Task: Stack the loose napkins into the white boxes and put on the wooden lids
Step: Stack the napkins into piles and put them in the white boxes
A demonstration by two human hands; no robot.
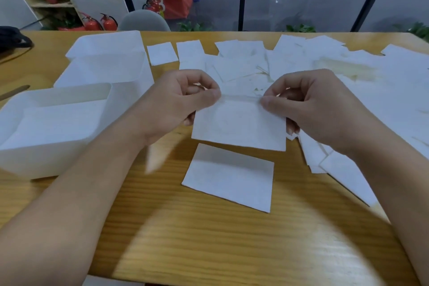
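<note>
the wooden table (232, 239) fills my view. across its far side and down the right edge i see a wide scatter of loose napkins (348, 65). at the left stand three white boxes: the nearest box (41, 158) holds a low layer of napkins, the middle box (109, 69) sits behind it, and the far box (104, 42) behind that. a single napkin (229, 179) lies flat in front of me. above it i see a held napkin (239, 125) lifted off the table, the left hand (178, 102) pinching its upper left corner and the right hand (311, 104) pinching its upper right corner, fingers curled on the top edge.
</note>
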